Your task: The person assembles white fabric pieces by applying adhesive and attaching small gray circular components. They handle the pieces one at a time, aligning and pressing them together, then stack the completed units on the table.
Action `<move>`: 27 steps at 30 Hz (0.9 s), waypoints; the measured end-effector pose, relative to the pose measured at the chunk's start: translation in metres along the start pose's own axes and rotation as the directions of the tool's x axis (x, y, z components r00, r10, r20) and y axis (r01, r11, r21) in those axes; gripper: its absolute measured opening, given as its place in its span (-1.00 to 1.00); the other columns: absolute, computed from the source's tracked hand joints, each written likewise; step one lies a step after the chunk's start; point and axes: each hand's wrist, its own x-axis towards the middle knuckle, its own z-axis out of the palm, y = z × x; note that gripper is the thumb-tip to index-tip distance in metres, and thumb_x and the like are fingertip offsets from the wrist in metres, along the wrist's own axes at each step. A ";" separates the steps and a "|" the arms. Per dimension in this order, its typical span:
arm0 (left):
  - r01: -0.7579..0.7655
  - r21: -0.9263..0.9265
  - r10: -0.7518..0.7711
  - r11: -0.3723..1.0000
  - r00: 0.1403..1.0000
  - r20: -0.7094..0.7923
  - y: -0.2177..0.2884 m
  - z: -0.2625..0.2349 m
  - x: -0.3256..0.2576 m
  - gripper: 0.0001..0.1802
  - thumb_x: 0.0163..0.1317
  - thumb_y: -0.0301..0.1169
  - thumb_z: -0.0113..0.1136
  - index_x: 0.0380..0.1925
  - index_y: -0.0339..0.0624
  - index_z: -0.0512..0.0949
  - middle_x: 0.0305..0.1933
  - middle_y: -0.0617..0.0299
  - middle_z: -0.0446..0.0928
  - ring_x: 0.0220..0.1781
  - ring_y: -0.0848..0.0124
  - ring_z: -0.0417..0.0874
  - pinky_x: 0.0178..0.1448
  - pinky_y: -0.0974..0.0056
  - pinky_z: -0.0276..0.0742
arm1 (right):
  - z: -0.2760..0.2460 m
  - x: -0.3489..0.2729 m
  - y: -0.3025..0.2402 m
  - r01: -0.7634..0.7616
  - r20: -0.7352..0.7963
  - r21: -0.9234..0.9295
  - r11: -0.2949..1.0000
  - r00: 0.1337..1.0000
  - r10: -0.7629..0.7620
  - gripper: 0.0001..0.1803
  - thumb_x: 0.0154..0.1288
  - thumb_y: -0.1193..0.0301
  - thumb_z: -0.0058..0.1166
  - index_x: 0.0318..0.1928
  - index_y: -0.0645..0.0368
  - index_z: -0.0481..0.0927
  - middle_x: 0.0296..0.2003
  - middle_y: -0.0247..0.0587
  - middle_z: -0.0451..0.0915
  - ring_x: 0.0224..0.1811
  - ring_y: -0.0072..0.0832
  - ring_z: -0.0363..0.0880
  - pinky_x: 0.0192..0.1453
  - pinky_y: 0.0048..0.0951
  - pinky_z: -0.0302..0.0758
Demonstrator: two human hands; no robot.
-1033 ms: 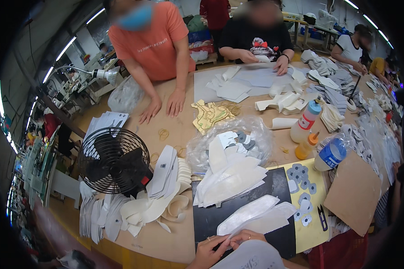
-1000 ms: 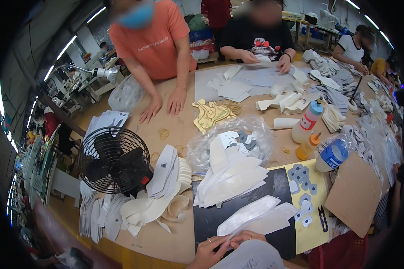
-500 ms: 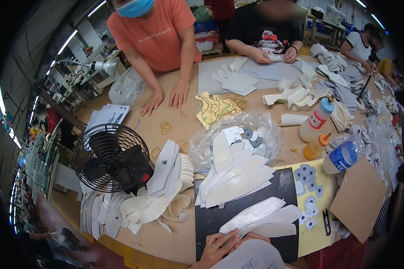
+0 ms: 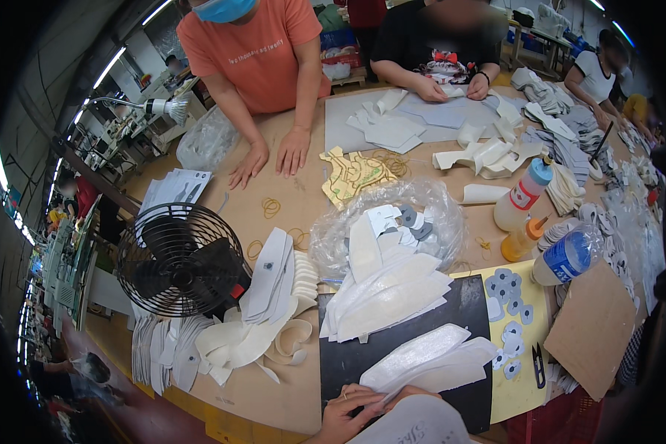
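Several long off-white material pieces (image 4: 422, 362) lie fanned on a black mat (image 4: 340, 377) at the front of the table. My left hand (image 4: 351, 409) is at their near end, thumb and fingers closed on the edge of the pieces. Beside it, my right hand (image 4: 409, 392) touches the same end, but a pale rounded shape with writing (image 4: 414, 425) hides most of its fingers. Just beyond, a larger pile of similar off-white pieces (image 4: 385, 296) leans against a clear plastic bag (image 4: 451, 214) holding small white and grey parts.
A black desk fan (image 4: 181, 259) stands at the left, near stacked pale pieces (image 4: 177, 351). Small grey parts (image 4: 505, 285) and thread snips (image 4: 539, 366) lie on a yellow sheet (image 4: 507, 399). Bottles (image 4: 522, 194) stand to the right. Co-workers' hands (image 4: 292, 152) rest across the table.
My left hand's fingers have shifted and bent closer to my right hand at the near end of the pieces. The front pieces have moved slightly, covering more of the lowest one.
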 end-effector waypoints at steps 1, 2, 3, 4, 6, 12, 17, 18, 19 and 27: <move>-0.003 0.004 0.003 1.000 1.000 -0.001 0.000 -0.001 -0.001 -0.77 0.17 -0.53 0.36 -0.14 -0.28 0.70 -0.29 0.13 0.70 -0.25 0.32 0.65 -0.11 0.31 0.49 | 0.000 0.000 -0.001 0.005 0.013 0.005 1.000 1.000 -0.005 -0.78 0.31 0.47 0.07 -0.49 0.22 0.40 -0.53 -0.17 0.28 -0.46 -0.26 0.32 -0.35 -0.29 0.31; -0.004 0.006 0.004 1.000 1.000 -0.002 0.000 -0.001 -0.002 -0.77 0.17 -0.53 0.36 -0.14 -0.28 0.71 -0.29 0.13 0.70 -0.25 0.32 0.65 -0.11 0.31 0.48 | 0.000 0.000 0.000 0.013 0.009 -0.001 1.000 1.000 -0.013 -0.78 0.32 0.47 0.07 -0.48 0.22 0.40 -0.53 -0.17 0.27 -0.47 -0.26 0.32 -0.36 -0.29 0.30; -0.008 0.008 0.008 1.000 1.000 -0.004 0.000 -0.002 -0.002 -0.77 0.17 -0.53 0.36 -0.14 -0.28 0.71 -0.29 0.13 0.70 -0.25 0.32 0.65 -0.11 0.31 0.48 | 0.001 -0.001 0.001 0.020 0.005 -0.007 1.000 1.000 -0.020 -0.78 0.32 0.47 0.07 -0.48 0.22 0.39 -0.53 -0.18 0.27 -0.48 -0.26 0.31 -0.36 -0.28 0.29; -0.012 0.013 0.012 1.000 1.000 -0.005 -0.001 -0.002 -0.002 -0.77 0.17 -0.53 0.36 -0.14 -0.28 0.71 -0.29 0.13 0.70 -0.24 0.33 0.65 -0.11 0.31 0.48 | 0.001 -0.001 0.001 0.028 0.001 -0.013 1.000 1.000 -0.028 -0.78 0.32 0.48 0.06 -0.48 0.22 0.39 -0.54 -0.18 0.26 -0.48 -0.26 0.30 -0.37 -0.27 0.28; -0.021 0.023 0.022 1.000 1.000 -0.007 -0.001 -0.001 -0.002 -0.77 0.17 -0.53 0.37 -0.14 -0.28 0.71 -0.28 0.13 0.70 -0.24 0.33 0.64 -0.10 0.31 0.48 | 0.000 0.000 -0.003 0.013 0.002 -0.033 0.999 1.000 -0.013 -0.80 0.33 0.48 0.05 -0.46 0.22 0.41 -0.52 -0.16 0.30 -0.46 -0.24 0.34 -0.35 -0.26 0.32; -0.061 0.051 0.062 0.997 0.998 -0.014 -0.001 0.002 -0.004 -0.77 0.16 -0.53 0.37 -0.15 -0.27 0.71 -0.27 0.13 0.70 -0.23 0.33 0.64 -0.09 0.31 0.47 | 0.002 -0.004 0.000 -0.066 -0.039 -0.062 0.996 0.997 0.064 -0.69 0.47 0.27 0.00 -0.39 0.21 0.49 -0.44 -0.06 0.46 -0.36 -0.23 0.51 -0.26 -0.24 0.44; -0.103 0.086 0.105 0.991 0.994 -0.024 0.000 0.003 -0.006 -0.77 0.15 -0.54 0.38 -0.15 -0.27 0.71 -0.27 0.14 0.70 -0.22 0.33 0.64 -0.09 0.31 0.47 | 0.006 -0.013 0.023 -0.140 -0.062 -0.078 0.987 0.989 0.135 -0.86 0.26 0.46 0.31 -0.37 0.23 0.62 -0.45 -0.23 0.61 -0.42 -0.55 0.60 -0.34 -0.53 0.50; -0.107 0.094 0.110 0.990 0.994 -0.028 0.000 0.003 -0.007 -0.77 0.15 -0.54 0.38 -0.15 -0.27 0.71 -0.27 0.14 0.70 -0.22 0.33 0.64 -0.09 0.31 0.47 | 0.006 -0.013 0.025 -0.128 -0.061 -0.099 0.987 0.991 0.123 -0.87 0.26 0.46 0.31 -0.37 0.22 0.62 -0.46 -0.24 0.60 -0.42 -0.55 0.60 -0.35 -0.53 0.49; -0.113 0.100 0.117 0.989 0.993 -0.030 0.000 0.003 -0.008 -0.77 0.15 -0.54 0.38 -0.15 -0.27 0.72 -0.27 0.14 0.70 -0.22 0.33 0.64 -0.08 0.31 0.47 | 0.007 -0.014 0.026 -0.117 -0.061 -0.121 0.986 0.992 0.110 -0.87 0.26 0.46 0.31 -0.37 0.22 0.62 -0.47 -0.24 0.60 -0.43 -0.55 0.60 -0.35 -0.54 0.49; 0.066 -0.230 -0.063 0.971 0.998 0.021 -0.007 0.001 -0.019 -0.73 0.12 -0.57 0.40 -0.13 -0.26 0.71 -0.19 0.12 0.70 -0.15 0.30 0.65 -0.01 0.28 0.46 | 0.003 -0.013 0.019 -0.046 0.006 -0.163 0.986 0.999 0.048 -0.90 0.18 0.48 0.27 -0.36 0.19 0.59 -0.40 -0.19 0.59 -0.34 -0.33 0.63 -0.25 -0.42 0.52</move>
